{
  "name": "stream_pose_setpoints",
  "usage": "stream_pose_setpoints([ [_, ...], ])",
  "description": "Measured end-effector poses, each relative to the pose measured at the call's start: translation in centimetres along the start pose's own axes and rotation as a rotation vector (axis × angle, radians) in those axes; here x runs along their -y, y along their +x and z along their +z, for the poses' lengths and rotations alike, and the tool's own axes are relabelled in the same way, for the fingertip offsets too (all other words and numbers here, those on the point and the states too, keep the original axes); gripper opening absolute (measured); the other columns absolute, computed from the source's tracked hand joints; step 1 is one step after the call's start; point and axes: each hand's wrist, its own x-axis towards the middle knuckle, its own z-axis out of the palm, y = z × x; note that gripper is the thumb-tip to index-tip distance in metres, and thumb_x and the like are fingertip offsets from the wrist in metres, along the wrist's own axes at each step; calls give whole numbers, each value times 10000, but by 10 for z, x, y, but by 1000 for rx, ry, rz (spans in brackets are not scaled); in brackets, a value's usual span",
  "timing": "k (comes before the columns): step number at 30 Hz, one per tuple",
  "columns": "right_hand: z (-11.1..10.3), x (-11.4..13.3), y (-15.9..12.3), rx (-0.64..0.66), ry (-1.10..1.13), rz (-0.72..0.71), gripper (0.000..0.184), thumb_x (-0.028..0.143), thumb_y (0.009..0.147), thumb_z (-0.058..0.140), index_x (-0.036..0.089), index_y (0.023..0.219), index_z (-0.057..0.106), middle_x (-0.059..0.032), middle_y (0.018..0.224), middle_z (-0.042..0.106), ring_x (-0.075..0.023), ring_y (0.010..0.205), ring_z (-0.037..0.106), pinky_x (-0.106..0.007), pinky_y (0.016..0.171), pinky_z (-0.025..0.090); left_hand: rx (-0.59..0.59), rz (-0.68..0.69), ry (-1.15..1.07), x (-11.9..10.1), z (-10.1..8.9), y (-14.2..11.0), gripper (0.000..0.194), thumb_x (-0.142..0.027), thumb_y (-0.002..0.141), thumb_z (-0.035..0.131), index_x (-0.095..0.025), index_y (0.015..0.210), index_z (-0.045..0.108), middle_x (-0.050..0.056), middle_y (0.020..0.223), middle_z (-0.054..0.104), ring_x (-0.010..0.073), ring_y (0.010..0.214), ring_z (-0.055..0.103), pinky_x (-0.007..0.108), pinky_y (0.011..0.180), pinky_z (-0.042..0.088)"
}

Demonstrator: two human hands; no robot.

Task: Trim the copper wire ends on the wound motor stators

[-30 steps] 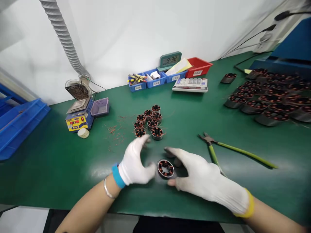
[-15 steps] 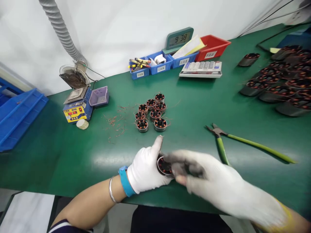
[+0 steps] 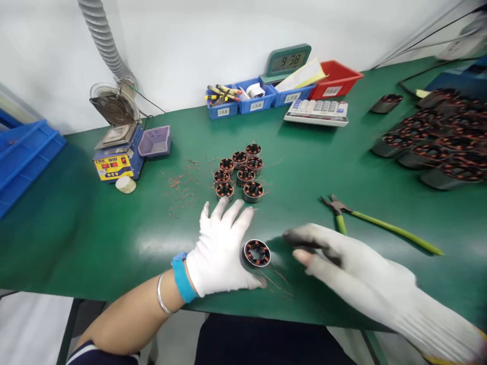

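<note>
A motor stator (image 3: 257, 253), a steel ring with copper windings inside, stands on the green table near its front edge. Loose wire ends trail from it toward the lower right. My left hand (image 3: 220, 256), in a white glove, lies spread with palm and thumb around the stator's left side, not closed on it. To the right, my gloved right hand (image 3: 353, 276) hovers with thumb and fingers apart and nothing visible between them. Its fingertips look grey, and the thumb tip is bare. Just beyond it lie green-handled cutting pliers (image 3: 388, 227).
Several stators (image 3: 245, 176) form a group beyond my left hand, beside copper wire scraps (image 3: 177, 181). More stators (image 3: 429, 152) crowd the right. At the back are a solder pot (image 3: 117, 159), a purple tray (image 3: 155, 142), blue bins (image 3: 256, 105), a red bin (image 3: 337, 80) and a calculator (image 3: 317, 112).
My left hand has opened from its grip around the stator, which now stands on the table. My right hand has drawn away to the right. The view has shifted slightly.
</note>
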Motion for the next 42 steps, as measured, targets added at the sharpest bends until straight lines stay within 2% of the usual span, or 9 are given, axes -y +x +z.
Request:
stream_pose_setpoints([
  [8, 18, 32, 32, -22, -390, -611, 252, 197, 895, 466, 216, 802, 699, -87, 797, 696, -295, 863, 676, -518, 950, 514, 85, 52, -296, 8, 18, 3, 951, -412, 746, 720, -131, 1544, 286, 157, 1293, 687, 311, 1266, 612, 616, 1250, 218],
  [13, 13, 14, 48, -126, -428, -456, 245, 232, 904, 419, 209, 771, 623, -107, 772, 643, -280, 783, 627, -418, 738, 509, 154, 68, -355, 9, 17, 5, 942, -340, 719, 713, -108, 1543, 319, 156, 1290, 692, 328, 1282, 603, 616, 1256, 218],
  [17, 8, 4, 46, 8, -209, -106, 231, 330, 894, 418, 239, 783, 598, -72, 751, 672, -235, 680, 635, -361, 628, 506, 170, 217, -374, 18, 2, 2, 912, -187, 676, 615, -149, 1543, 334, 168, 1514, 524, 362, 1451, 437, 583, 1211, 353],
  [20, 3, 4, 31, 157, -20, 22, 248, 424, 872, 486, 267, 930, 670, -43, 874, 749, -234, 736, 699, -335, 609, 533, -145, 227, -515, 23, -17, -3, 818, -103, 612, 523, -162, 1426, 475, 156, 1467, 558, 335, 1377, 521, 501, 1090, 503],
  [24, 10, 17, 15, 100, -28, -135, 219, 400, 847, 608, 259, 985, 701, -49, 989, 760, -254, 848, 720, -323, 626, 535, -478, 34, -540, 8, -32, -6, 150, -223, 685, 629, -199, 829, 594, 57, 813, 672, 216, 747, 660, 353, 678, 552],
  [27, 20, 25, 16, -31, -72, -406, 335, 307, 993, 432, 221, 775, 671, -63, 803, 716, -215, 752, 684, -322, 699, 542, -238, -141, -191, -12, -19, -5, 406, -546, 639, 768, -220, 672, 529, 15, 632, 579, 208, 591, 567, 360, 581, 468],
  [32, 26, 21, 22, -232, -272, -557, 342, 224, 993, 435, 209, 723, 644, -82, 781, 689, -231, 814, 662, -322, 776, 526, 30, -194, -66, -21, 9, 3, 223, -386, 753, 666, -233, 711, 509, 20, 724, 634, 233, 697, 625, 354, 639, 457],
  [36, 27, 16, 23, -184, -395, -644, 266, 162, 939, 470, 201, 726, 626, -64, 724, 654, -235, 733, 616, -350, 725, 485, 73, -296, -154, -16, 7, 8, 234, -351, 677, 665, -249, 720, 459, 18, 720, 638, 248, 688, 641, 354, 624, 463],
  [42, 24, 15, 37, 68, -345, -719, 216, 202, 954, 430, 193, 999, 641, -139, 1210, 697, -190, 702, 598, -338, 629, 417, 125, -451, -396, -13, -3, 4, 402, -319, 665, 674, -264, 997, 454, 24, 890, 734, 292, 817, 723, 397, 697, 552],
])
